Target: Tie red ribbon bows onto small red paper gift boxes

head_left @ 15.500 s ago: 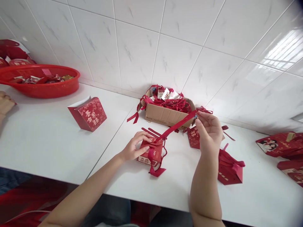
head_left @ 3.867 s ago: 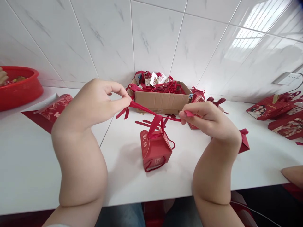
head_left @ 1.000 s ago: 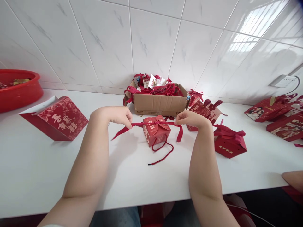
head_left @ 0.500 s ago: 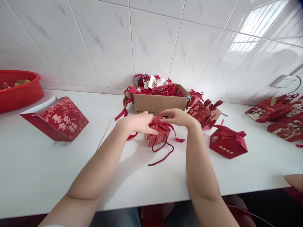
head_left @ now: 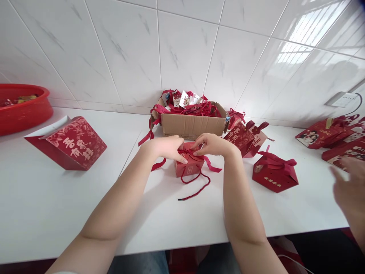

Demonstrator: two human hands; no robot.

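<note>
A small red gift box [head_left: 189,169] stands on the table in front of me, with a red ribbon [head_left: 212,165] tied over its top. A dark red cord [head_left: 198,193] hangs from its front and trails onto the table. My left hand [head_left: 168,147] is at the box's upper left, fingers closed at the ribbon and thumb over the front edge. From the right, my right hand [head_left: 213,144] pinches the ribbon near the knot between thumb and fingers. Some fingertips are hidden behind the hands.
Behind the box is a cardboard carton [head_left: 194,125] full of ribbons and tags. Red gift boxes [head_left: 275,173] stand to the right, and an open red box [head_left: 76,144] lies left. A red basin [head_left: 23,114] is far left. Another person's hand [head_left: 349,190] reaches in at right.
My right hand has shifted slightly down by the knot, and the ribbon sits flatter on the box. Another person's hand has come in over the table's right side.
</note>
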